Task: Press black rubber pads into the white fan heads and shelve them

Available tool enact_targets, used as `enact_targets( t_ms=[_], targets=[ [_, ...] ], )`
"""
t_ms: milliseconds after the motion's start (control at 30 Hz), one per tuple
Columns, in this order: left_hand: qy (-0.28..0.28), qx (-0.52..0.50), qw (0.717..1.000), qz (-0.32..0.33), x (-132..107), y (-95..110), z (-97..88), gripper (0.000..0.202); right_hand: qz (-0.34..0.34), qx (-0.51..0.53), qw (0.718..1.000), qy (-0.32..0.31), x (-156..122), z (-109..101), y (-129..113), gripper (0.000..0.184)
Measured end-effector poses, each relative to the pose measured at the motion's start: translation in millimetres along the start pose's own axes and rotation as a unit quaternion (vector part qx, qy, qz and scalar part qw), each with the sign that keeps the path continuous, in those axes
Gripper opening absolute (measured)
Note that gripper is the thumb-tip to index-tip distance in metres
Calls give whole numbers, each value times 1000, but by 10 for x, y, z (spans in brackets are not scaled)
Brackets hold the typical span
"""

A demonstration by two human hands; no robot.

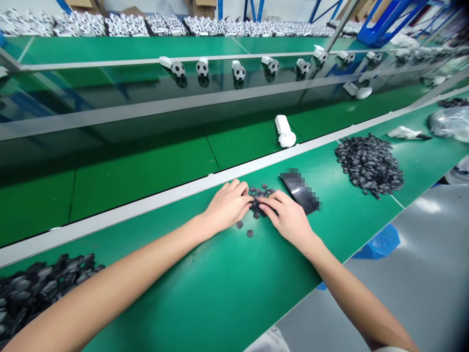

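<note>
Both my hands rest on the green worktable over a small cluster of dark pentagon-shaped pieces. My left hand lies palm down with curled fingers, its fingertips touching the pieces. My right hand meets it from the right, fingertips pinched together on pieces in the cluster. Two loose pieces lie just below my hands. A flat black object, partly blurred, lies just right of my right hand.
A large heap of dark pieces lies to the right, another heap at the near left. A white device with a plain ball rests on the conveyor belt. Several football-patterned devices line the farther belt. The grey floor lies at the right.
</note>
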State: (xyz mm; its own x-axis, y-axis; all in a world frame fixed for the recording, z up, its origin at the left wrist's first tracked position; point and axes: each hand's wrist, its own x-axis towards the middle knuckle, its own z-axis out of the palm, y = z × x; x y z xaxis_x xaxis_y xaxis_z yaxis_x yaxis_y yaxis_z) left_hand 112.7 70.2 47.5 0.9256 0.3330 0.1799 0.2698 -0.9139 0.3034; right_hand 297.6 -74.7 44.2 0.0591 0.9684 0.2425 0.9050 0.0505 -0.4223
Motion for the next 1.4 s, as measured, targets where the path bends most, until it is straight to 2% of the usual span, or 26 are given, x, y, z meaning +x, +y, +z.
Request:
enact_targets(
  t_ms=[167, 367, 500, 667, 833, 967, 1133, 1200, 1300, 1400],
  targets=[
    [7, -17, 1000, -7, 4, -5, 29, 25, -9, -49, 998, -26, 82, 52, 88, 26],
    [27, -33, 999, -23, 2, -23, 85, 29, -16, -13, 1000, -8, 60, 45, 81, 18],
    [38, -44, 997, -44, -57, 7, 24, 28, -12, 3, 1000, -2, 55, 37, 60, 17],
    [-29, -49, 997, -46, -130, 47, -149, 20, -11, -28, 999, -27, 84, 77, 30, 21],
    [-7, -82, 995, -54, 10, -25, -191, 28, -8, -2, 1000, -18, 102, 59, -14, 14],
    [-20, -61, 998, -15, 185, -74, -106, 27, -21, 33, 999, 2, -54, -32, -75, 14],
    [-32, -32, 999, 4, 306, -61, -22, 22, -60, -57, 995, -59, -421, -150, -141, 17],
    [-36, -24, 999, 9, 329, -60, -14, 21, -67, -55, 993, -78, -494, -190, -135, 18],
    [-38, -13, 999, 13, 357, -62, -13, 19, -34, -27, 998, -48, -439, -219, -68, 19],
    [-35, -5, 999, 17, 382, -53, -20, 18, 2, -42, 999, -14, -254, -189, 30, 22]
  ],
)
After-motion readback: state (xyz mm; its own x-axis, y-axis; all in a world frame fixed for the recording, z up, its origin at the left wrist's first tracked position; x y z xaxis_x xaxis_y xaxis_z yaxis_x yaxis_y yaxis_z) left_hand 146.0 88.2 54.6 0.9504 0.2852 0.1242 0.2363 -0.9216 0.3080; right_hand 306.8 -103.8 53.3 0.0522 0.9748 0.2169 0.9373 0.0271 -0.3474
